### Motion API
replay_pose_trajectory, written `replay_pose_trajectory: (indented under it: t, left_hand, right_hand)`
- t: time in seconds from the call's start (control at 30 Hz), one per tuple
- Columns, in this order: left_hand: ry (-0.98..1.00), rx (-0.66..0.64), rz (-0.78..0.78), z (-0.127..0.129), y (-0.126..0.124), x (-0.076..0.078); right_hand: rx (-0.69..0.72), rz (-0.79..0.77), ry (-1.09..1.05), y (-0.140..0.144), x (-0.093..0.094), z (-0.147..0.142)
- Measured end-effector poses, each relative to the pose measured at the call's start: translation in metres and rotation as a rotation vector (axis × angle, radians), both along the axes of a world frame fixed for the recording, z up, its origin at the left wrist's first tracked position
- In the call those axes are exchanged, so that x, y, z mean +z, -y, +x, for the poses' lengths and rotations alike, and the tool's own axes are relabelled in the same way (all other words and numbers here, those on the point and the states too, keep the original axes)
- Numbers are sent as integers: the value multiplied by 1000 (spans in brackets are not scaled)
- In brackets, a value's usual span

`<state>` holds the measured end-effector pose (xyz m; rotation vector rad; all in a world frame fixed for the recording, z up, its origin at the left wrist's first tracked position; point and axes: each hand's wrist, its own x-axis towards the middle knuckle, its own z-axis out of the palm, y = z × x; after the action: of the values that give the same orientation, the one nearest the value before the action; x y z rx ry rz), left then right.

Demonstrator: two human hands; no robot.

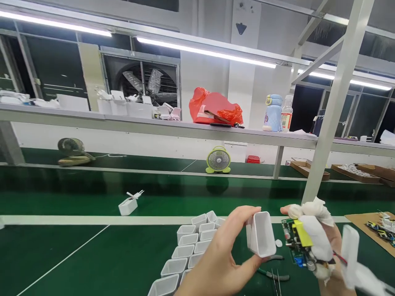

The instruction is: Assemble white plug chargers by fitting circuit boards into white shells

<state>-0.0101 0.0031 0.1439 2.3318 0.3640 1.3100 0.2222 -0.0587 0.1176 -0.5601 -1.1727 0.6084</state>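
My left hand (220,259) grips a white plastic case (264,235) between thumb and fingers, its open end turned toward me. To the right of it, my right hand (335,240), with white covers on its fingertips, is closed on a circuit board (294,242) carrying yellow tape and small components. Wires join the board to a white end cap (351,255) with a white cable trailing at lower right. The board and case are apart. Below my hands lie green-handled pliers (274,276) and tweezers (277,283).
Rows of open white cases (182,250) stand beside my left hand. Cardboard with circuit boards (381,230) lies at right. A white case with a plug (128,205) sits on the green belt (77,197). Beyond are a green fan (218,159), a metal post (333,107) and a shelf.
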Motion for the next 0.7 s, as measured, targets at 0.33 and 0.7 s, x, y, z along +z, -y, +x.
replay_pose_trajectory:
  t: [0.33, 0.7]
  left_hand:
    - [28, 111, 99, -3, -10, -6]
    - [20, 120, 87, -4, -7, -6]
  right_hand:
    - [92, 15, 142, -6, 7, -8]
    - [5, -95, 67, -2, -4, 4]
